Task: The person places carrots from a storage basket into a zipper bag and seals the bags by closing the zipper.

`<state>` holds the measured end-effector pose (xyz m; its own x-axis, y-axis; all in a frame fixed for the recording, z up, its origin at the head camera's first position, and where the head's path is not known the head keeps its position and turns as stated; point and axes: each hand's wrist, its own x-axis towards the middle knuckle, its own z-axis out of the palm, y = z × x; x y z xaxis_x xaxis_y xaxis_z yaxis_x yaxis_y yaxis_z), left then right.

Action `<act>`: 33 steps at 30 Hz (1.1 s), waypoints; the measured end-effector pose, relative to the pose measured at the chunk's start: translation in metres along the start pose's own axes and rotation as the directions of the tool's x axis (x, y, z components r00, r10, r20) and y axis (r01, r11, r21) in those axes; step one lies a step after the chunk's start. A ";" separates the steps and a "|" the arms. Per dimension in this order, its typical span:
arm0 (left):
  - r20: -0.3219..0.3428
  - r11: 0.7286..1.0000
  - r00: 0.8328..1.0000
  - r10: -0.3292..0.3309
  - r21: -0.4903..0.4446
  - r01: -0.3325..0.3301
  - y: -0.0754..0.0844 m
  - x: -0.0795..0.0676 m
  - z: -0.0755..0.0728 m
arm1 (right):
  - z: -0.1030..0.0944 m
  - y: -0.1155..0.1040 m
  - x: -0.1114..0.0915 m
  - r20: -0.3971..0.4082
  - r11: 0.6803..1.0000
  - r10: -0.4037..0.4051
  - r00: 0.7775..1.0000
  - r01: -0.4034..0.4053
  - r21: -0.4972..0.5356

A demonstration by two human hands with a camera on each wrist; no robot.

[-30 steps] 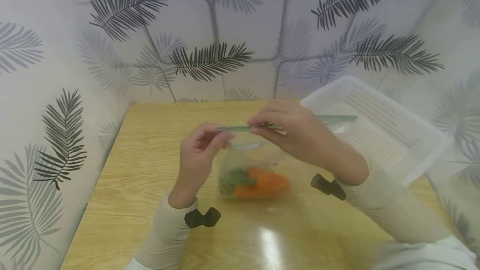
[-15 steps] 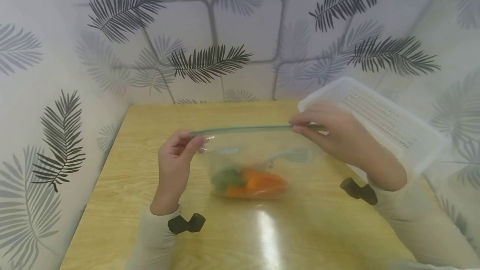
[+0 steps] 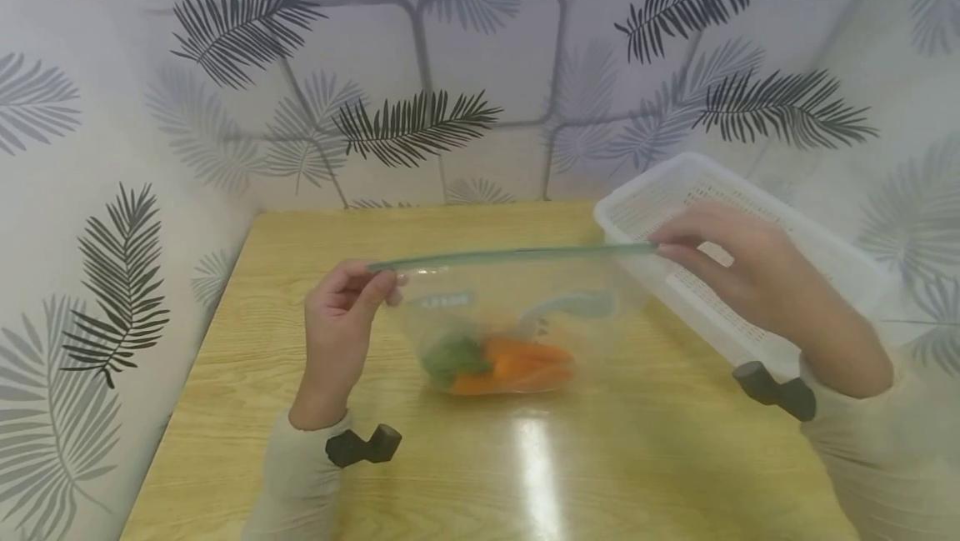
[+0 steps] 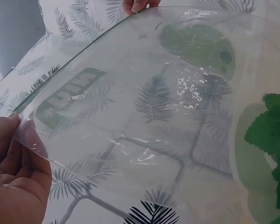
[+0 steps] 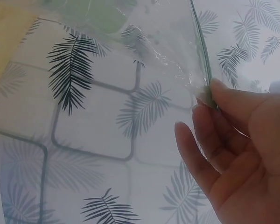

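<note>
A clear zip bag (image 3: 495, 299) with a green zip strip (image 3: 517, 253) is stretched between my hands. My left hand (image 3: 337, 320) pinches the strip's left end between thumb and fingers. At the other end, the right hand (image 3: 742, 270) pinches the strip's right corner, as the right wrist view also shows. Inside the bag's bottom lie orange carrots (image 3: 525, 366) and a green leafy vegetable (image 3: 456, 358). Green printing (image 4: 67, 98) shows on the film in the left wrist view, where the leaves (image 4: 270, 126) appear at the right.
A white perforated plastic basket (image 3: 772, 353) stands at the table's right rear, partly behind my right hand and forearm. The wooden table (image 3: 285, 483) meets a backdrop with a leaf pattern (image 3: 420, 128) along its far edge.
My right hand has slid rightward along the zip strip to its far right end. My left hand moved left, still pinching its end. The bag is now spread wide.
</note>
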<state>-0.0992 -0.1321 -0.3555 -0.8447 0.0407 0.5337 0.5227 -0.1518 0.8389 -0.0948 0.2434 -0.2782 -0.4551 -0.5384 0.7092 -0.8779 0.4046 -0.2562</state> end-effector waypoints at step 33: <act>0.199 0.910 0.976 -0.085 0.414 -0.005 0.051 0.052 -0.018 | 0.004 0.010 0.011 -0.010 0.944 0.328 0.944 -0.328 0.021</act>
<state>-0.1180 -0.1556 -0.2866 -0.8462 0.2492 0.4711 0.5279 0.2703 0.8052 -0.1093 0.2384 -0.2752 -0.7167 -0.3684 0.5922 -0.6828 0.5433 -0.4884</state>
